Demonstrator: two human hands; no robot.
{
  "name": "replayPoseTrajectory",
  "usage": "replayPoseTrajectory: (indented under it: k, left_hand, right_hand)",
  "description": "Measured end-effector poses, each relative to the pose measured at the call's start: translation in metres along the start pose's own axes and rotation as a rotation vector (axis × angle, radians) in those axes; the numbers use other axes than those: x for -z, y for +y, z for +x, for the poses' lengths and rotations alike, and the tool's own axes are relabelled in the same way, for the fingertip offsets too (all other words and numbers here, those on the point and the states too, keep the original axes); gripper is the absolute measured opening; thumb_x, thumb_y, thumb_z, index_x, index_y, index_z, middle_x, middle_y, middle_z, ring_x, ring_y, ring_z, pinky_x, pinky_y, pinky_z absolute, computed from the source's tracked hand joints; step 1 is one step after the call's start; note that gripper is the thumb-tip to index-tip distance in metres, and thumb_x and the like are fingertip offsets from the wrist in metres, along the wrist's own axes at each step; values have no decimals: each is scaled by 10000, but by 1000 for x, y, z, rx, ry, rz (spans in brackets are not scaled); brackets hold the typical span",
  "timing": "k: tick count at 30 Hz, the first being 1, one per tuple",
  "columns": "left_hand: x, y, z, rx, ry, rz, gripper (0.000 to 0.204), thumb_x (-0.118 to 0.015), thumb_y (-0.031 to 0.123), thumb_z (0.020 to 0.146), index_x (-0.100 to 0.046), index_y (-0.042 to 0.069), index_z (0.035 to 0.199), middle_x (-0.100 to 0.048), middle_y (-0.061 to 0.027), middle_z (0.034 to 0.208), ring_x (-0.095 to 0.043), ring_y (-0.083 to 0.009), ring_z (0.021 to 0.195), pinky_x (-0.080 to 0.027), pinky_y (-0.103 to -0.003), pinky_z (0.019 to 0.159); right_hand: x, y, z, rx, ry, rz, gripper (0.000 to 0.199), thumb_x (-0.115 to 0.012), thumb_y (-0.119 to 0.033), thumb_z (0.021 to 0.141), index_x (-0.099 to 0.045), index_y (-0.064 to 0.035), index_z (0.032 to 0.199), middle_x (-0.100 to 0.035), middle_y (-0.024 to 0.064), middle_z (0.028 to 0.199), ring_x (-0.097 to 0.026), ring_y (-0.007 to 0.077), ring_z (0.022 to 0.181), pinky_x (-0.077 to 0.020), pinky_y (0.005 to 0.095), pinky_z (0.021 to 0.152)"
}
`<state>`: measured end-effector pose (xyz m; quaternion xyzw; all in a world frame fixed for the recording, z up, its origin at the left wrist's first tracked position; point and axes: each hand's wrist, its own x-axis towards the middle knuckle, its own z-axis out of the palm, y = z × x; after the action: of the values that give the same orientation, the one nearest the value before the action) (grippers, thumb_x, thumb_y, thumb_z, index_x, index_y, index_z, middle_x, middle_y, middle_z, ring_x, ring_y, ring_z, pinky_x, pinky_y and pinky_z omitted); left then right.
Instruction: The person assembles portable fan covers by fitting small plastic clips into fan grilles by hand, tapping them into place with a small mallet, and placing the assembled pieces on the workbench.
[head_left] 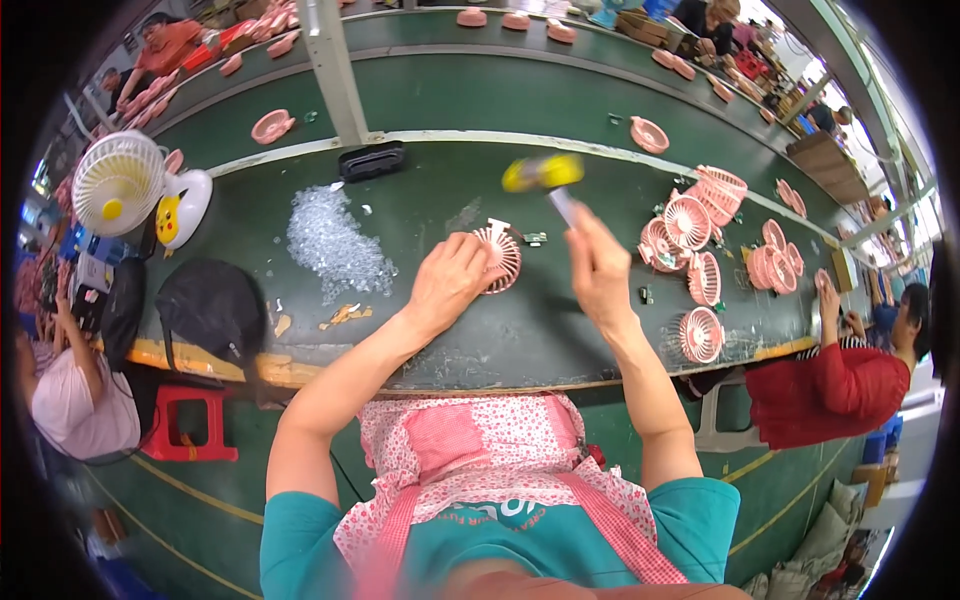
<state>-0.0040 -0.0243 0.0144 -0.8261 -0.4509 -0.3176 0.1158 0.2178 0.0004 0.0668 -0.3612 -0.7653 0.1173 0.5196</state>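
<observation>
My left hand presses a pink fan grille against the dark green table, its fingers wrapped over the left side. The grille's slatted round face and a short tab at its top show; the rest lies under the hand. Raised to the right of it, my right hand is closed around the handle of a hammer with a yellow head. The head is smeared by motion and is apart from the grille. A small green circuit board lies just right of the grille.
Small clear plastic pieces are heaped at left, near a black tray. A white fan and a black bag are farther left. Pink grilles cluster at right. Beyond the table runs a green conveyor. Co-workers sit on both sides.
</observation>
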Motion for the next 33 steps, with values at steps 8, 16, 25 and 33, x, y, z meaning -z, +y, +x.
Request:
replayPoseTrajectory:
  k: [8,16,25,33]
  left_hand:
    - [11,-43,3,76,116,73,130,-727,155,818,-665,98,917,-614,-37,877,-583,-232,848,-430,-376,698]
    - [18,-119,-29,570,103,498,86,-707,164,807,-743,89,827,-640,-78,890,-550,-280,975,-394,-435,837]
    - [14,-109,-20,470,215,254,71,-674,89,800,-650,83,866,-654,-88,880,-556,-289,941,-406,-439,821]
    - [4,-48,3,342,386,-351,111,-683,41,842,-675,31,953,-663,-90,930,-576,-301,965,-455,-397,854]
  right_hand:
    - [3,40,8,-180,-287,-406,293,-641,-123,927,-636,-58,1213,-608,145,1019,-606,333,966,-489,439,789]
    - [-50,53,17,21,-523,-136,252,-605,-71,917,-659,3,1152,-642,195,1088,-587,386,1049,-464,450,933]
    - [-96,54,-5,54,-378,-87,141,-671,-136,902,-715,-67,1017,-618,86,901,-553,283,880,-412,394,794]
    - [-104,67,12,101,-368,-44,130,-668,-91,879,-698,-37,993,-614,119,908,-558,319,868,-444,424,781]
